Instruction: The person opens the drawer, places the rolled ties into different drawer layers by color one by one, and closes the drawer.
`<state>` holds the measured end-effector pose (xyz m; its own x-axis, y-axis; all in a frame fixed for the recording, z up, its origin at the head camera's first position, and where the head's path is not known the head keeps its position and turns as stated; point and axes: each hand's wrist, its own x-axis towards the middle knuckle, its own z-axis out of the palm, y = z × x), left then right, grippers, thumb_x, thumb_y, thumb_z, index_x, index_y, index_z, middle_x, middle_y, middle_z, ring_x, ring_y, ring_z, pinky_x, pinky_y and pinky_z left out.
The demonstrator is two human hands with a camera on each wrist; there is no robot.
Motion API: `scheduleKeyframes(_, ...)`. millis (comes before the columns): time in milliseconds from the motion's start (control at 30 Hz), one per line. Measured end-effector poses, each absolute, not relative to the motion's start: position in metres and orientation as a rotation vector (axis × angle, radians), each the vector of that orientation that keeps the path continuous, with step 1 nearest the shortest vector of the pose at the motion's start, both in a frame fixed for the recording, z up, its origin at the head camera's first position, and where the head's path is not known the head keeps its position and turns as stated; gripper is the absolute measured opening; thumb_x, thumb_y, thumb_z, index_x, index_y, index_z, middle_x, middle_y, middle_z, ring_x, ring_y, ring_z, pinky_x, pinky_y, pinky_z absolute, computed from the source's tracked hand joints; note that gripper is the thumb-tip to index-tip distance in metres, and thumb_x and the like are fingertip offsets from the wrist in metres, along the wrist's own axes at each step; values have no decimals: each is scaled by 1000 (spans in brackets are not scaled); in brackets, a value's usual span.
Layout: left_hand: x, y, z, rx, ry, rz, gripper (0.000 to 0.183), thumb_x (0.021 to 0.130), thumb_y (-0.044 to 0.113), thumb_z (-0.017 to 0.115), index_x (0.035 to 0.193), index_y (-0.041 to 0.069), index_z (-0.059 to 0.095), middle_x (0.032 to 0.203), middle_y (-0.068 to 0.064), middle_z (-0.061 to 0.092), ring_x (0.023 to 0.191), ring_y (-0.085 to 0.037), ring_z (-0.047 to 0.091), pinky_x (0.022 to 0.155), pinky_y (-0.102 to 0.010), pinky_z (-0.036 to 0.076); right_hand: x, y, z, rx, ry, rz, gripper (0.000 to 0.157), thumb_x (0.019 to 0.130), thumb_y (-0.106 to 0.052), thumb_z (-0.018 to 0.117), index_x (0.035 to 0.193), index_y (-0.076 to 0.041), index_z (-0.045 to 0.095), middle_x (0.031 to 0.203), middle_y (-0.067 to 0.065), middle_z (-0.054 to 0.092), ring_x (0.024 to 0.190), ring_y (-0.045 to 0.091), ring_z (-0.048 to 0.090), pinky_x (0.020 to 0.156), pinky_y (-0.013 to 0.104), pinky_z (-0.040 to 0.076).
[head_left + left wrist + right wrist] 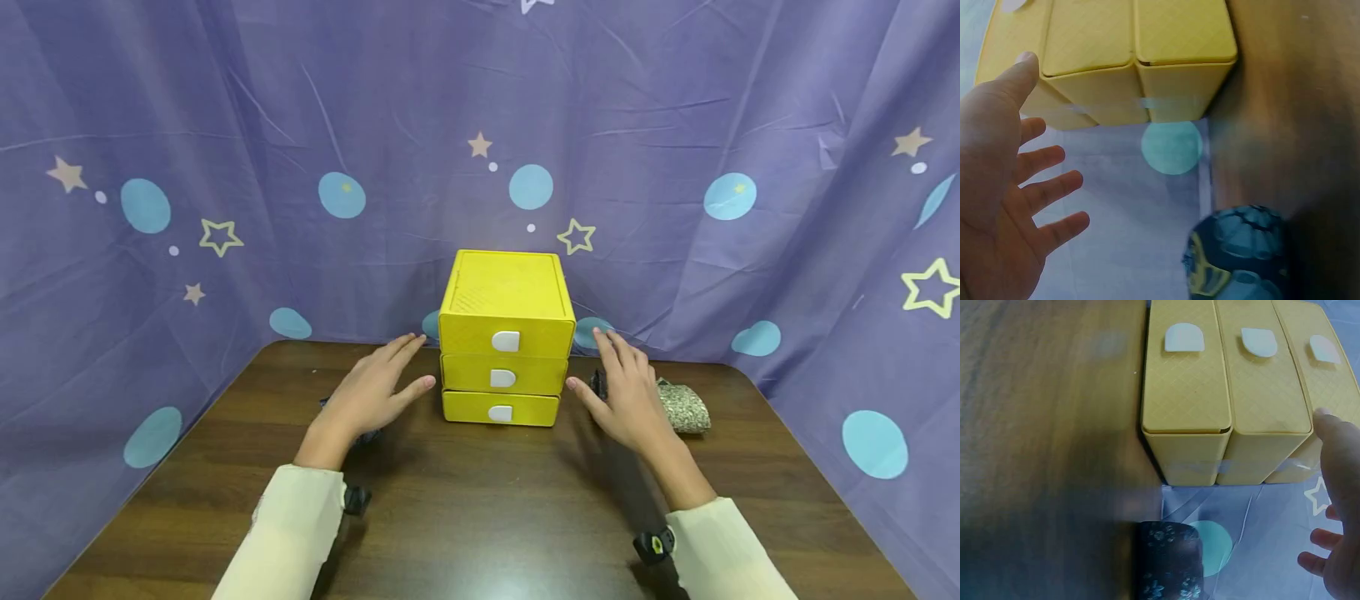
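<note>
A yellow three-drawer box (513,287) with white pull tabs stands at the table's back middle, all drawers closed. My left hand (367,396) hovers to its left, fingers extended and thumb apart, holding nothing. On the opposite side, my right hand (630,396) is spread the same way, also without anything in it. Under the left hand lies a dark blue rounded item with a light-blue and yellow pattern (1235,250), mostly hidden in the head view. Beside the right hand is a black item with pale flower print (1169,559), partly covered by that hand in the head view.
A glittery gold item (682,408) lies just right of the right hand. The brown wooden table (480,517) stretches toward me. A purple curtain (405,108) with stars and blue dots surrounds the back and both sides.
</note>
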<state>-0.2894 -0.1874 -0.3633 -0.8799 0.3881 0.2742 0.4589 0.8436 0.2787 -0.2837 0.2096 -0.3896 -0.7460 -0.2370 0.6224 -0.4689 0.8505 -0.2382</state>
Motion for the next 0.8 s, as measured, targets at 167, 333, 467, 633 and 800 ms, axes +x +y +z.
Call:
scheduleKeyframes(167, -295, -186, -351, -644, -2783, -557, 79, 102, 66, 43, 164, 18, 27, 166, -12, 29, 149, -39, 33, 118, -62, 29, -286, 204, -381, 574, -2283, 532, 79, 95, -39, 73, 157, -6, 37, 149, 25, 45, 128, 50, 45, 106, 67, 35)
scheduleKeyframes(333, -300, -182, -342, -676, -2716, -600, 77, 103, 64, 43, 163, 19, 29, 164, -9, 34, 149, -35, 34, 119, -59, 30, -289, 196, -370, 625, -2162, 532, 76, 92, -33, 76, 153, -3, 42, 140, 26, 50, 122, 48, 48, 105, 63, 38)
scheduleKeyframes(467, -303, -179, -337, -686, -2681, -623, 71, 104, 60, 44, 163, 23, 29, 163, -7, 37, 148, -34, 35, 118, -59, 31, -292, 186, -361, 668, -2065, 522, 73, 91, -30, 77, 150, 1, 45, 134, 27, 53, 115, 47, 50, 100, 60, 40)
scheduleKeyframes(633, -307, -175, -331, -709, -2665, -639, 67, 106, 55, 45, 164, 26, 26, 162, -7, 37, 148, -33, 35, 118, -58, 33, -294, 173, -352, 679, -1990, 517, 70, 89, -29, 77, 145, 2, 49, 129, 25, 55, 108, 45, 49, 89, 56, 40)
scheduleKeyframes(800, -314, -172, -326, -747, -2582, -780, 64, 106, 47, 51, 162, 21, 32, 159, -10, 40, 139, -33, 47, 112, -55, 41, -296, 160, -346, 691, -1974, 493, 67, 90, -29, 77, 144, 0, 51, 126, 24, 55, 105, 44, 48, 83, 54, 40)
